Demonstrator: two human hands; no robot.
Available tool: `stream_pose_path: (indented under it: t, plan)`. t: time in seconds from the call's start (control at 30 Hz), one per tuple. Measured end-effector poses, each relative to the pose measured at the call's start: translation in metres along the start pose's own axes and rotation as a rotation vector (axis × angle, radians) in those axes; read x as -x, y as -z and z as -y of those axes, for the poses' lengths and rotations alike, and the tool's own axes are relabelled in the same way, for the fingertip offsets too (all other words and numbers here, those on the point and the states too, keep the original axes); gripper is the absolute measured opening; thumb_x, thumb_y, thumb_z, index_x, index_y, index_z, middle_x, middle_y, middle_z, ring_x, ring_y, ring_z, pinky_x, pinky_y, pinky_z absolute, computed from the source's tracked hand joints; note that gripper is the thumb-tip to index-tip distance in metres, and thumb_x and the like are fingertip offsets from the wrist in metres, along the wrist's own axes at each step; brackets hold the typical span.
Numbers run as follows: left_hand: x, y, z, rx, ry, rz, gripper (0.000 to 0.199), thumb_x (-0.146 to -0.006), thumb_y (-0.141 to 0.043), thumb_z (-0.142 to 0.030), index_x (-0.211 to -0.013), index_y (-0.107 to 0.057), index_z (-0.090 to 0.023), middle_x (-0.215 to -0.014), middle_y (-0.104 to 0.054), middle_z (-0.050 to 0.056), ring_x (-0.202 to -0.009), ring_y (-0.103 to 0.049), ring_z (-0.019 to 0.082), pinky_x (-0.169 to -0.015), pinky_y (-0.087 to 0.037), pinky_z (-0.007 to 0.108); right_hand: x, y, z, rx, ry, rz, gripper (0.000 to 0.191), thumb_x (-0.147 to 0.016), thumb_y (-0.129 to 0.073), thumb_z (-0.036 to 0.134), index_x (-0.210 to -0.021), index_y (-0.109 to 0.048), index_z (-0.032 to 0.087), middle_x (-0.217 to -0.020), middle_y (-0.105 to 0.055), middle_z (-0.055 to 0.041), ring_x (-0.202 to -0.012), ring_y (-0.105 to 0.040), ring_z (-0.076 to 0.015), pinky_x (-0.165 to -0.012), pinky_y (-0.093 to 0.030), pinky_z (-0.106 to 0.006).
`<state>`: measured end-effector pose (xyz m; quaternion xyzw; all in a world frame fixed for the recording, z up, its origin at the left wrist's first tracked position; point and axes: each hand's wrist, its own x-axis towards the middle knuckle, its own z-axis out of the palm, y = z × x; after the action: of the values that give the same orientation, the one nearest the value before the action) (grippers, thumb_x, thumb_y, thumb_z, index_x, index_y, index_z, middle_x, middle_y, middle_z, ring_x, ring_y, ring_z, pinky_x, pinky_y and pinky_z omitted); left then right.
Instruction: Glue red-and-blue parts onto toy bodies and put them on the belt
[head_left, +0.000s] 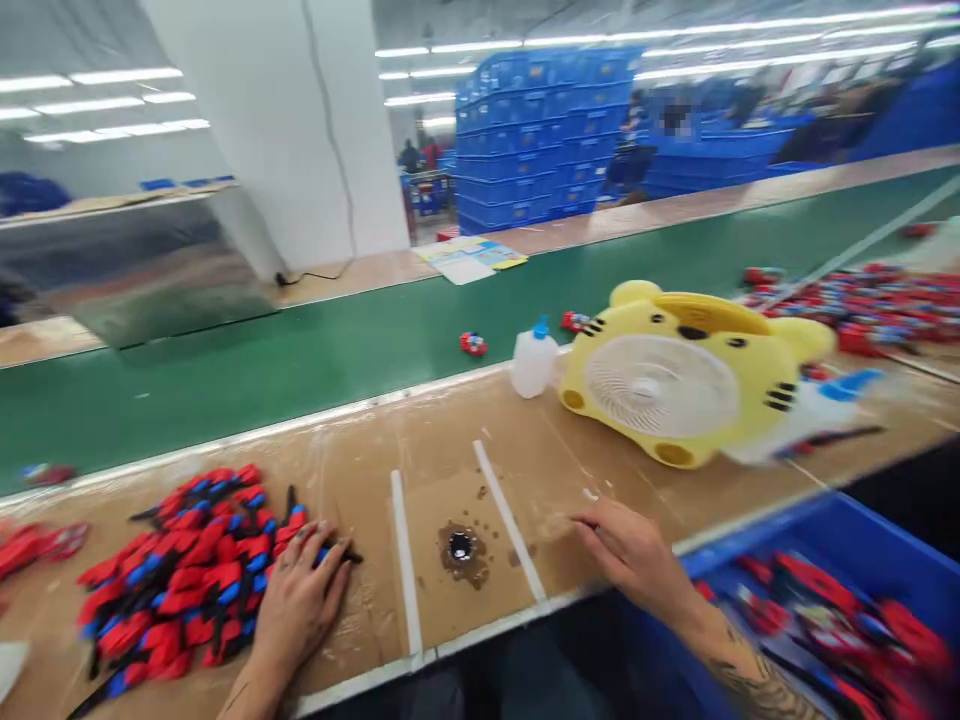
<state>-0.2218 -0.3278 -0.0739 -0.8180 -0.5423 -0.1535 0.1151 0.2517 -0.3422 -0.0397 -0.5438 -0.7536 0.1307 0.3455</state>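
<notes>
My left hand [306, 588] is at the right edge of a pile of red, blue and black plastic parts [187, 560]. Its fingers curl over one of these parts [324, 553], whose black tip shows past the fingertips. Over the board to the right, my right hand [634, 555] has thumb and fingers drawn together; whatever is between them, if anything, cannot be made out. Between my hands, a dark wet round spot [461, 546] with drops about it lies between two white strips [406, 560] on the brown board.
A yellow animal-faced fan [675, 375] stands behind my right hand, beside a white bottle with a blue top [534, 362]. A green conveyor belt [337, 345] runs behind, carrying small red toys [473, 343]. At lower right is a blue bin [885, 530] of red parts.
</notes>
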Motion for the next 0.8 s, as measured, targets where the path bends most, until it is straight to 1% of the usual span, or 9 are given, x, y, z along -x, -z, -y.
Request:
stream_pose_path:
  t: [0.1,0.27,0.4,0.47,0.57,0.63,0.67,0.73,0.8]
  plan:
    - [0.0,0.002,-0.004,-0.013,0.048,0.034,0.028,-0.087,-0.058,-0.026,-0.111,-0.073,-0.028,-0.124,-0.067,0.009,-0.123,-0.057,0.032,-0.103,-0.05,0.047,-0.038,-0.03,0.012,-0.031,0.174,0.106,0.019,-0.095,-0.053,0.029,-0.092,-0.071,0.023,-0.076,-0.069,-0.0062,-0.074,-0.063,-0.0223,-0.07,-0.05,-0.036]
    - [0.008,0.003,-0.011,0.088,0.132,-0.07,0.024,-0.089,-0.059,-0.023,-0.108,-0.072,-0.03,-0.125,-0.066,0.008,-0.122,-0.057,0.03,-0.104,-0.048,0.05,-0.089,-0.071,0.025,-0.1,0.26,0.202,0.023,-0.097,-0.048,0.029,-0.092,-0.07,0.022,-0.077,-0.069,-0.006,-0.075,-0.063,-0.0214,-0.07,-0.049,-0.034]
    - [0.011,-0.001,-0.01,0.471,0.235,-0.145,0.024,-0.086,-0.059,-0.015,-0.1,-0.074,-0.028,-0.12,-0.069,0.009,-0.12,-0.059,0.031,-0.105,-0.045,0.056,-0.135,-0.111,0.032,-0.164,0.215,0.26,0.027,-0.096,-0.048,0.034,-0.087,-0.07,0.021,-0.079,-0.07,-0.0051,-0.076,-0.064,-0.0214,-0.072,-0.05,-0.033]
    - [0.01,0.0,-0.008,0.611,0.29,-0.166,0.025,-0.082,-0.057,-0.012,-0.093,-0.074,-0.026,-0.114,-0.071,0.009,-0.117,-0.061,0.029,-0.105,-0.046,0.056,-0.152,-0.133,0.036,-0.22,0.159,0.229,0.031,-0.095,-0.047,0.039,-0.085,-0.07,0.021,-0.079,-0.071,-0.0054,-0.074,-0.065,-0.0213,-0.069,-0.049,-0.032]
    - [0.004,0.006,-0.009,0.728,0.401,-0.2,0.02,-0.08,-0.058,-0.014,-0.089,-0.073,-0.023,-0.109,-0.072,0.009,-0.115,-0.062,0.027,-0.107,-0.045,0.052,-0.161,-0.158,0.039,-0.281,0.097,0.188,0.036,-0.093,-0.047,0.045,-0.084,-0.071,0.02,-0.081,-0.073,-0.0076,-0.073,-0.066,-0.023,-0.068,-0.05,-0.033]
    - [-0.007,0.011,-0.014,0.851,0.529,-0.238,0.015,-0.082,-0.061,-0.021,-0.093,-0.071,-0.022,-0.106,-0.071,0.009,-0.113,-0.062,0.025,-0.106,-0.046,0.048,-0.159,-0.166,0.036,-0.299,0.092,0.218,0.037,-0.091,-0.048,0.047,-0.082,-0.072,0.021,-0.083,-0.075,-0.0085,-0.077,-0.068,-0.0245,-0.071,-0.051,-0.033]
    - [-0.016,0.012,-0.018,0.925,0.606,-0.257,0.015,-0.084,-0.061,-0.026,-0.096,-0.069,-0.021,-0.103,-0.07,0.009,-0.108,-0.064,0.024,-0.101,-0.05,0.045,-0.157,-0.167,0.034,-0.306,0.086,0.243,0.037,-0.09,-0.049,0.049,-0.081,-0.072,0.022,-0.084,-0.075,-0.0084,-0.078,-0.068,-0.0249,-0.072,-0.052,-0.033]
    - [-0.04,0.01,-0.027,1.106,0.765,-0.286,0.024,-0.087,-0.062,-0.037,-0.103,-0.064,-0.02,-0.094,-0.068,0.007,-0.09,-0.067,0.02,-0.078,-0.057,0.034,-0.154,-0.167,0.027,-0.313,0.026,0.262,0.039,-0.088,-0.05,0.053,-0.082,-0.073,0.022,-0.085,-0.076,-0.0074,-0.077,-0.069,-0.0248,-0.07,-0.053,-0.032]
    - [-0.068,0.001,-0.037,1.312,0.909,-0.308,0.036,-0.086,-0.061,-0.048,-0.107,-0.059,-0.019,-0.084,-0.064,0.004,-0.073,-0.066,0.017,-0.052,-0.051,0.023,-0.156,-0.166,0.022,-0.302,-0.065,0.244,0.041,-0.085,-0.052,0.057,-0.083,-0.074,0.022,-0.084,-0.077,-0.0063,-0.075,-0.07,-0.0248,-0.066,-0.054,-0.031]
